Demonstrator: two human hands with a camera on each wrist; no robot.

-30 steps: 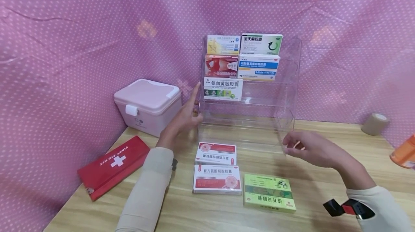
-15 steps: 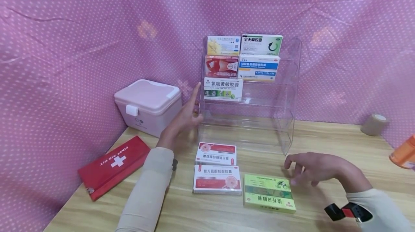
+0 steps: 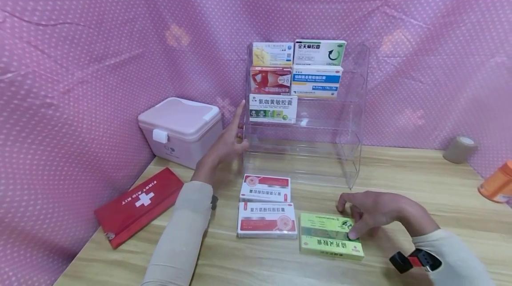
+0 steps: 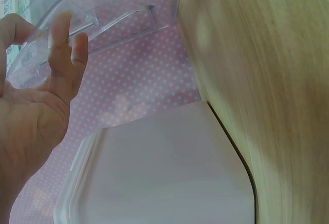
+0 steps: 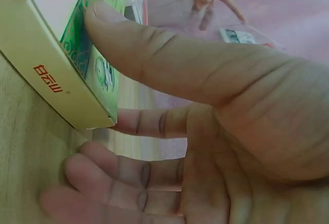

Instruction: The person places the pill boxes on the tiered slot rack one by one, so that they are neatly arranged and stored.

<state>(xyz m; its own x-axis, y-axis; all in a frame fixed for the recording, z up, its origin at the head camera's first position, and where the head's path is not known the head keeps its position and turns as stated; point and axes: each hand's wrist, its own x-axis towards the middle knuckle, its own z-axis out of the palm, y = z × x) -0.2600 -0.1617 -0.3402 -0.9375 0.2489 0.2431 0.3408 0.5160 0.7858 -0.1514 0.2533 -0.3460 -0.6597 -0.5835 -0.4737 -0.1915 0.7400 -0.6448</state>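
My left hand [image 3: 229,141] rests against the left side of a clear acrylic display rack [image 3: 320,144], index finger straight up along it. In the left wrist view its fingers [image 4: 60,44] lie against the transparent side panel. My right hand [image 3: 380,212] pinches the right end of a green medicine box [image 3: 326,246] lying flat on the table. Its thumb presses the printed top, as the right wrist view shows, while the index finger [image 5: 149,122] sits at the box's far edge. Left of this box lie two red-and-white medicine boxes [image 3: 267,226], one behind the other.
Several medicine boxes [image 3: 273,108] stand on the rack's upper tiers. A pink lidded storage box [image 3: 180,130] and a red first aid pouch [image 3: 140,206] are at the left. At the right are a tan tape roll [image 3: 460,149] and an orange bottle [image 3: 498,184].
My right hand has left the rack's lower right corner, come down toward me and taken hold of the green medicine box. The left hand stays at the rack's side.
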